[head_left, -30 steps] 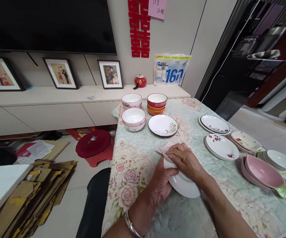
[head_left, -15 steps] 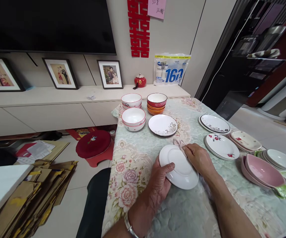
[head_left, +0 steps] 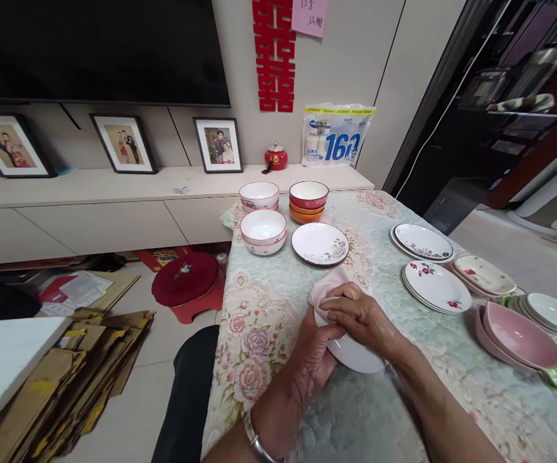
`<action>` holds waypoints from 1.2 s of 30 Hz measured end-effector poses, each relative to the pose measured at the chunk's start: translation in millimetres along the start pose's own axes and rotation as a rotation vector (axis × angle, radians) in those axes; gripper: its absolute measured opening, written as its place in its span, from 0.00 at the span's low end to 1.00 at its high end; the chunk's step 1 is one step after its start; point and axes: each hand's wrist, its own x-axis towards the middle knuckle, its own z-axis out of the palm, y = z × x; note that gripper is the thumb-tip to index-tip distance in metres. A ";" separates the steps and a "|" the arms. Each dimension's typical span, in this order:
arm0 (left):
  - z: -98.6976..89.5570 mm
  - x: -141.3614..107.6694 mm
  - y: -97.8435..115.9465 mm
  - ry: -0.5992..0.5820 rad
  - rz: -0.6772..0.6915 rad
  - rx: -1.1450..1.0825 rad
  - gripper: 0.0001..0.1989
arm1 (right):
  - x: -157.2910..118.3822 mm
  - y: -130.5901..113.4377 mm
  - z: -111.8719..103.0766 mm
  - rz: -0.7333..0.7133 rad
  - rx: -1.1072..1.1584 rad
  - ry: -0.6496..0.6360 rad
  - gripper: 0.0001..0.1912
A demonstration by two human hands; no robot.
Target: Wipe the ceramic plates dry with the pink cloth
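My left hand [head_left: 314, 354] grips the left edge of a white plate [head_left: 358, 355], its thumb over the plate's face. A pale pink cloth [head_left: 327, 286] is bunched under the fingers of my right hand [head_left: 363, 319], pressed on the upper left part of the plate. Both hands and the cloth cover much of the plate, which is above the flowered tablecloth [head_left: 254, 321]. Just beyond my hands lies a stack of white plates with a dark rim [head_left: 319, 244].
White bowls with red rims [head_left: 263, 228] and red and orange bowls [head_left: 309, 196] stand at the far side. Along the right are flowered plates [head_left: 435, 286], pink bowls [head_left: 520, 334] and pale dishes [head_left: 485, 273]. A red stool [head_left: 186, 280] stands left of the table.
My right hand has moved left from the plate's far right edge onto its upper left face, bringing the cloth over it. My left hand still holds the plate.
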 end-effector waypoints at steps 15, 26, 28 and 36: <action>3.4 -5.1 -4.7 0.098 0.033 -0.005 0.33 | -18.4 45.6 -27.9 0.539 -0.180 0.080 0.16; 1.8 -4.8 -7.4 -0.031 -0.048 -0.016 0.36 | -11.0 34.9 -12.9 0.350 -0.243 0.209 0.15; 3.0 -4.8 -7.9 -0.045 -0.066 -0.022 0.35 | -6.7 20.3 -11.2 0.229 -0.198 0.154 0.14; 2.8 -1.8 -8.1 -0.014 -0.069 -0.004 0.21 | 2.8 -8.7 -3.7 -0.023 -0.029 -0.098 0.12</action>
